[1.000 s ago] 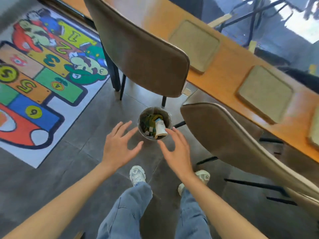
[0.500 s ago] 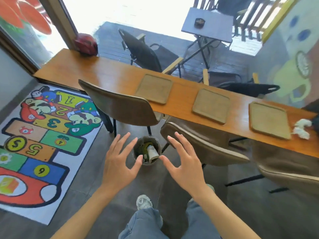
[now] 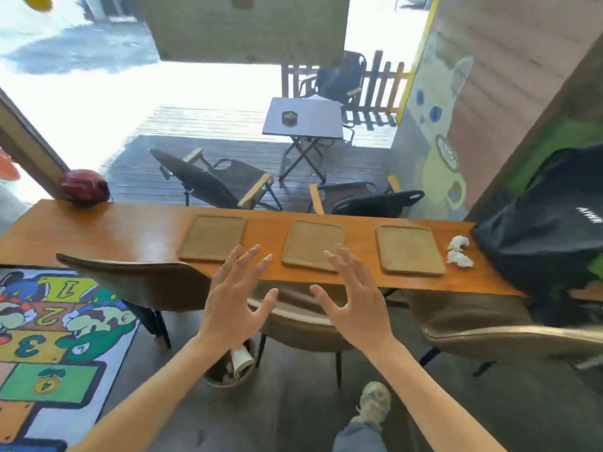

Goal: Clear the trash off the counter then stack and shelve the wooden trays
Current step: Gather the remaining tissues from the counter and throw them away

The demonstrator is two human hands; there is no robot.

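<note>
Three flat wooden trays lie in a row on the long wooden counter (image 3: 98, 233): a left tray (image 3: 212, 238), a middle tray (image 3: 311, 244) and a right tray (image 3: 408, 249). Two crumpled white tissues (image 3: 459, 251) sit on the counter just right of the right tray. My left hand (image 3: 235, 298) and my right hand (image 3: 354, 298) are raised in front of the counter's near edge, both with fingers spread and holding nothing. A small bin (image 3: 230, 370) with a paper cup and other trash stands on the floor under my left forearm.
Three padded chairs (image 3: 137, 282) are pushed up along the counter's near side. A black bag (image 3: 548, 223) rests on the counter's right end and a red helmet (image 3: 83, 189) on its left end. A colourful number rug (image 3: 49, 337) covers the floor at left.
The view has lifted from the floor bin to the counter. Both open hands have risen from over the bin to the counter's near edge. The tissues and bag have come into view.
</note>
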